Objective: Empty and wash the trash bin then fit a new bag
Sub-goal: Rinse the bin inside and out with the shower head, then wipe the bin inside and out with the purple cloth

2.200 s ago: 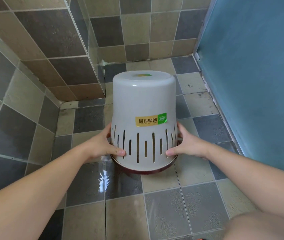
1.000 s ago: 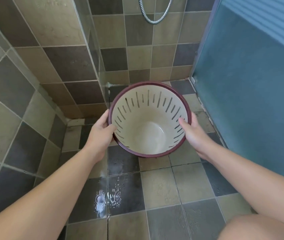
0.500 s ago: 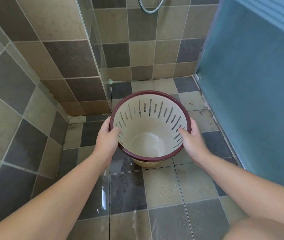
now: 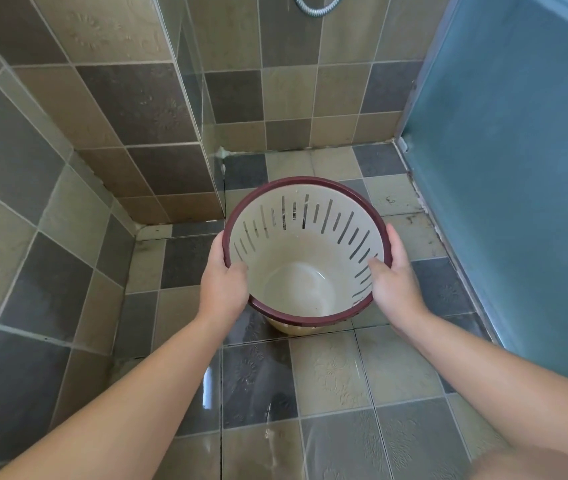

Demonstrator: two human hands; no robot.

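Our left hand [image 4: 222, 285] clasps the left rim of the trash bin [image 4: 305, 251], thumb hooked inside. Upright over the wet floor [image 4: 331, 375], it looks rinsed and empty. Our right hand [image 4: 391, 278] grips the opposite rim, probably steadying it.

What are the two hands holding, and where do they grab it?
Both grip the trash bin by its dark red rim: left hand and right hand on opposite sides.

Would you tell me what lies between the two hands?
In the head view, the bin sits between them: the left hand and right hand grip opposite sides of its rim.
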